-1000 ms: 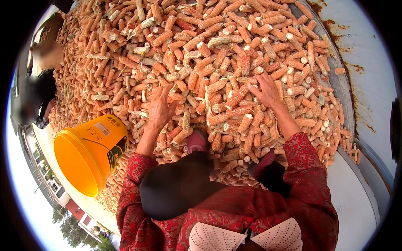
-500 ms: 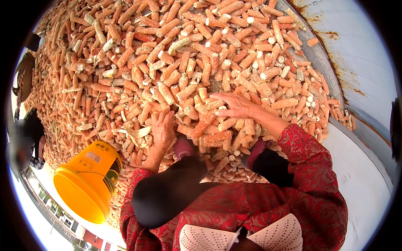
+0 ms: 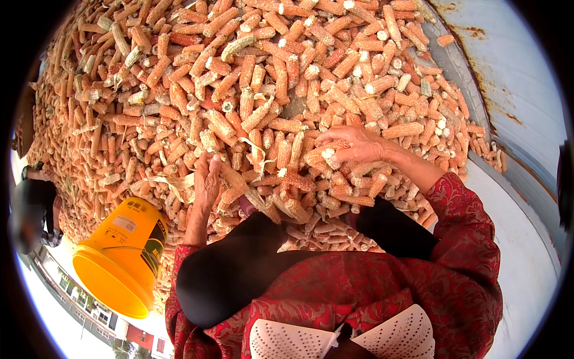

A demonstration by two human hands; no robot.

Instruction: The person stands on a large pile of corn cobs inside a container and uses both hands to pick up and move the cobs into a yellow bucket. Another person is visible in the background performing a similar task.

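Raking corn cobs with 2 hands

Right hand [image 3: 359,145] lies palm-down, fingers curled over cobs in the corn cob pile [image 3: 251,90]. Left hand [image 3: 207,181] rests open, edge-on against cobs. Yellow bucket [image 3: 122,257] sits tipped just left of that arm.

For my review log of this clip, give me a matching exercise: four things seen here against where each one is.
Things:
1. left hand
2. right hand
3. yellow bucket
4. rusty white wall

Places:
A. along the pile's right edge
B. lying on its side at lower left
C. palm down on cobs, right of centre
D. edge-on among cobs, just left of centre

Pairs: 1-D, 2-C, 3-B, 4-A
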